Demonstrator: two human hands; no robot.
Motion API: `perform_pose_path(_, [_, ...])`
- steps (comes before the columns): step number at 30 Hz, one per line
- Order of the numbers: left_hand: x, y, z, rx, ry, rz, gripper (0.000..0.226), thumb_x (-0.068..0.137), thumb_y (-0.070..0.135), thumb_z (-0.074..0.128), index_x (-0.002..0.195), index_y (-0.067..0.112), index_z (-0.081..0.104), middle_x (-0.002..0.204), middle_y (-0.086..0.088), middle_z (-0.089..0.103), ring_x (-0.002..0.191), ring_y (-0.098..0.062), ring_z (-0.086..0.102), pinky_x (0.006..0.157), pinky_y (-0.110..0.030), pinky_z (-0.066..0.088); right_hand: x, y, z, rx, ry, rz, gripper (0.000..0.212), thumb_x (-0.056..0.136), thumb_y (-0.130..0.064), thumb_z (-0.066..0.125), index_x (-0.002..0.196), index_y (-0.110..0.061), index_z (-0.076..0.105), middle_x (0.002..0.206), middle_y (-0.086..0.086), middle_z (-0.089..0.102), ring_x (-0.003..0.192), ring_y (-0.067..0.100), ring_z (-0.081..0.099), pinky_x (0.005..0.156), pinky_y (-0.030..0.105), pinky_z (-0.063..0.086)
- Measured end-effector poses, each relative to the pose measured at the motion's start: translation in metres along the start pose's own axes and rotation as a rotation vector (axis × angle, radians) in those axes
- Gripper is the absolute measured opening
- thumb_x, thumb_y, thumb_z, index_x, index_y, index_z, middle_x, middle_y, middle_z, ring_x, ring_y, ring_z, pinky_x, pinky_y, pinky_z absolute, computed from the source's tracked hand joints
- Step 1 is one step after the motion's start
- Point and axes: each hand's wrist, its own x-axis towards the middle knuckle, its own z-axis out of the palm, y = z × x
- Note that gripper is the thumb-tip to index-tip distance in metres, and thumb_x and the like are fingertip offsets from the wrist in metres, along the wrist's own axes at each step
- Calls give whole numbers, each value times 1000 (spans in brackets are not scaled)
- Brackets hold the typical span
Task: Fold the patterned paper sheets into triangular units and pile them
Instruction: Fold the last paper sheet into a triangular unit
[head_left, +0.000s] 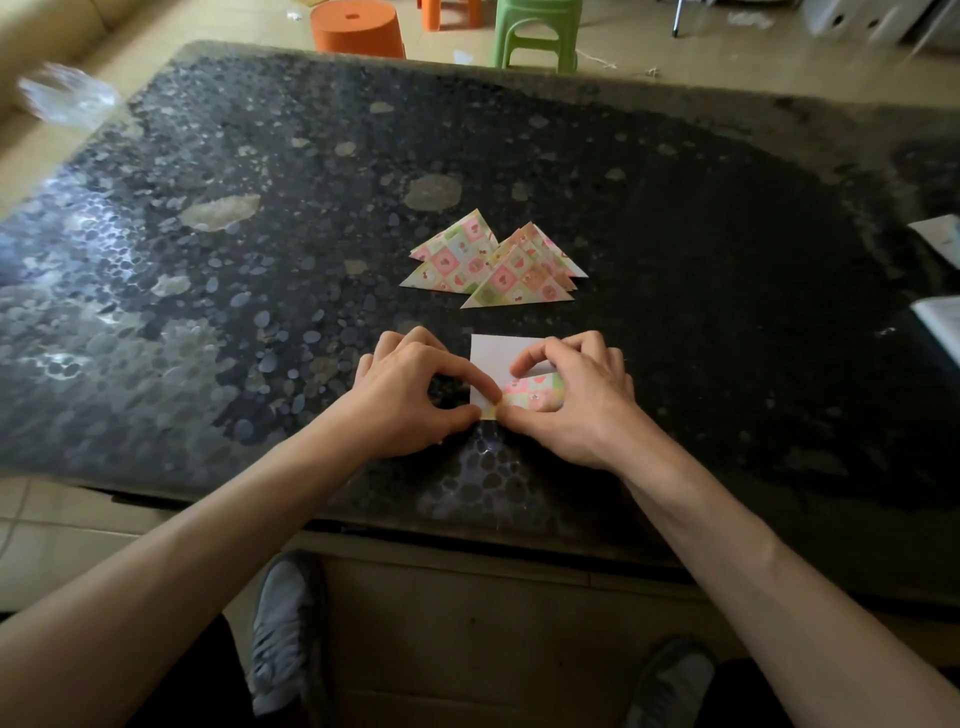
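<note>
The left hand (410, 395) pinched the sheet (493, 353) at its near-left corner; the right hand (571, 405) pinched its turned-up patterned flap. The pile of triangles (498, 265) lay just beyond it.

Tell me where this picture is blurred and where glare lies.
Head view: the clear crumpled object at far left is motion-blurred; pale glare washes the table's left side; the left hand, right hand, paper sheet and folded triangles are sharp.

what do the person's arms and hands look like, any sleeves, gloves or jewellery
The left forearm and right forearm are bare to the frame edge, no sleeves showing. The left hand and right hand wear no gloves, and no watch, bracelet or ring shows.
</note>
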Motion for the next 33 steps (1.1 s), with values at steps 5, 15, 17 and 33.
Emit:
perform_pose_path(5, [-1, 3, 8, 0, 80, -20, 13, 82, 59, 74, 91, 62, 65, 108, 13, 43, 114, -11, 29, 97, -33, 23, 0, 0, 3, 2, 15, -7, 43, 77, -58, 82, 107, -43, 55, 123, -12, 31, 129, 15, 30, 98, 28, 30])
perform_pose_path(15, [1, 4, 12, 22, 122, -42, 13, 81, 57, 77, 90, 58, 66, 107, 13, 42, 114, -10, 28, 96, -34, 23, -1, 4, -5, 31, -31, -30, 40, 82, -46, 83, 111, -43, 56, 131, -8, 34, 132, 16, 31, 97, 29, 33])
perform_pose_path(17, [0, 5, 16, 20, 158, -52, 14, 79, 61, 76, 89, 56, 68, 107, 13, 44, 113, -11, 30, 96, -34, 23, -1, 4, -4, 36, -32, -26, 40, 82, -46, 83, 111, -43, 56, 130, -9, 34, 132, 15, 31, 97, 29, 33])
perform_pose_path(33, [4, 7, 26, 52, 222, -100, 30, 70, 74, 75, 88, 50, 71, 106, 12, 45, 111, -12, 30, 93, -35, 24, -3, 10, -18, 98, -138, -54, 44, 88, -31, 80, 122, -44, 56, 140, -8, 34, 139, 15, 31, 105, 32, 37])
